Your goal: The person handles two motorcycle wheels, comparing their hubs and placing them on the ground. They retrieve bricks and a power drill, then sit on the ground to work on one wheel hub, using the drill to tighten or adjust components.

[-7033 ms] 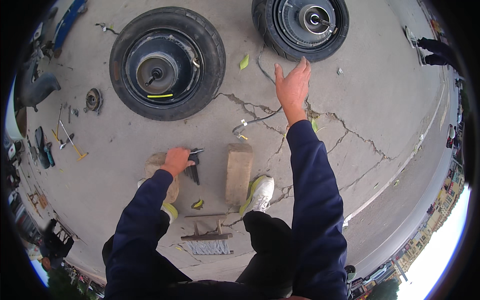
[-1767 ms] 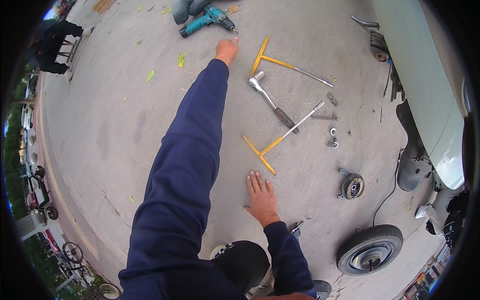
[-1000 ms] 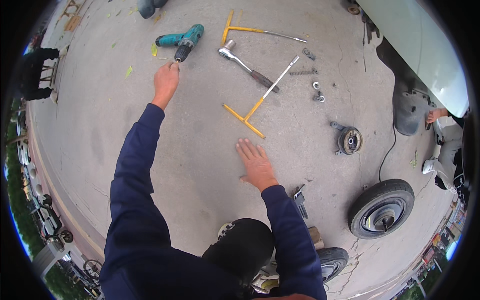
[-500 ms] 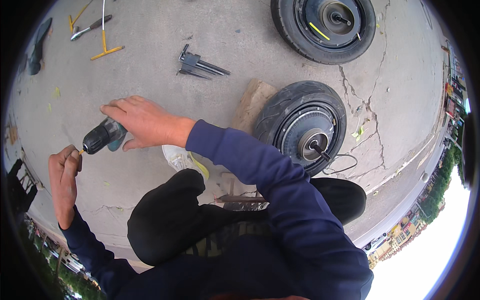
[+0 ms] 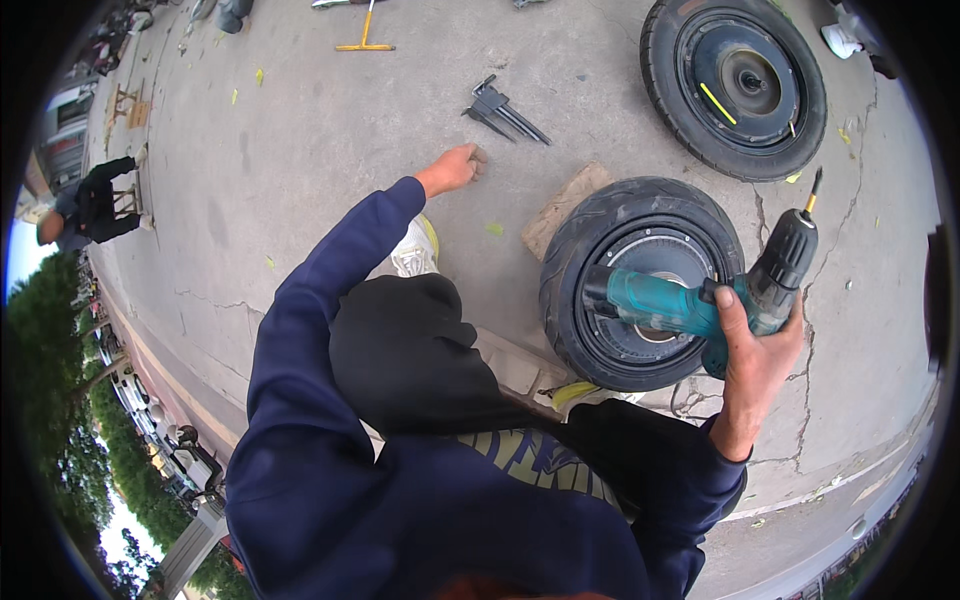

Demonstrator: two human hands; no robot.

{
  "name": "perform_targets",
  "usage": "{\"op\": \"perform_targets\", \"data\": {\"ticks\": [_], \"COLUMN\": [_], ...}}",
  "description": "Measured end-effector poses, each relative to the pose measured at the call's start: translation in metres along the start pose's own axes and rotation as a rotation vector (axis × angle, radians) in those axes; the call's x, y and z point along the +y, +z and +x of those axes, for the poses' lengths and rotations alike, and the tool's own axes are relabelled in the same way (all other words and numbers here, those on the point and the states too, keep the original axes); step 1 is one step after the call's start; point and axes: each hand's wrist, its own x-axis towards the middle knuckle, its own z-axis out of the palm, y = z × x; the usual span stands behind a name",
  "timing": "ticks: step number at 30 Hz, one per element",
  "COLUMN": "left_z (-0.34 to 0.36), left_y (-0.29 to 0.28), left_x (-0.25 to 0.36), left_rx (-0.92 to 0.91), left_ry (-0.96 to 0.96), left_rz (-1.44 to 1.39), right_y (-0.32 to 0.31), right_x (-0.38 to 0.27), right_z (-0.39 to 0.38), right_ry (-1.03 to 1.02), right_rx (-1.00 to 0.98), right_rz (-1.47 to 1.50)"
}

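Note:
My right hand (image 5: 752, 355) grips a teal and black cordless drill (image 5: 665, 305), held over the nearer black tire and hub wheel (image 5: 585, 245), with a slim bit pointing up out of its chuck (image 5: 783, 262). My left hand (image 5: 460, 168) has its fingers curled, just below a black hex key set (image 5: 503, 112) on the concrete; whatever it may hold is hidden. Under the nearer wheel's upper left side lies a tan wooden block (image 5: 565, 205).
A second wheel (image 5: 697, 130) lies at upper right; a yellow T-handle wrench (image 5: 365, 45) at the top. My white shoe (image 5: 413, 250) is beside my left arm. A person on a low stool (image 5: 100, 205) is at far left. Feet (image 5: 840, 40) show top right.
My right hand has lifted the drill to the right, over the nearer wheel, bit now pointing up. My left hand has left the drill's bit and moved up and right, toward the hex keys.

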Motion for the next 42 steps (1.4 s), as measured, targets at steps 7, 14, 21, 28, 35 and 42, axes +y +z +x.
{"op": "perform_targets", "data": {"ticks": [7, 14, 21, 28, 35, 42], "left_z": [-0.04, -0.224, -0.333, -0.337, -0.36, -0.356], "left_y": [0.006, -0.066, 0.115, 0.14, 0.189, 0.216], "left_x": [0.032, 0.238, 0.29, 0.232, 0.236, 0.165], "left_rx": [0.148, -0.072, 0.003, -0.111, -0.568, -0.208], "left_ry": [0.018, 0.319, 0.521, 0.581, 0.466, 0.734], "left_rz": [-0.136, 0.35, 0.304, -0.18, 0.789, 1.124], "right_y": [-0.055, -0.007, 0.061, 0.005, 0.003, 0.055], "right_x": [0.046, 0.017, -0.004, -0.023, 0.018, 0.086], "right_z": [-0.064, -0.08, -0.149, -0.206, -0.187, -0.194], "right_ry": [0.095, 0.043, -0.345, -0.644, -0.288, 0.476], "right_rx": [0.047, 0.062, -0.054, -0.196, -0.899, -1.265], "right_rz": [0.001, 0.116, 0.13, -0.541, -0.814, 0.007]}}
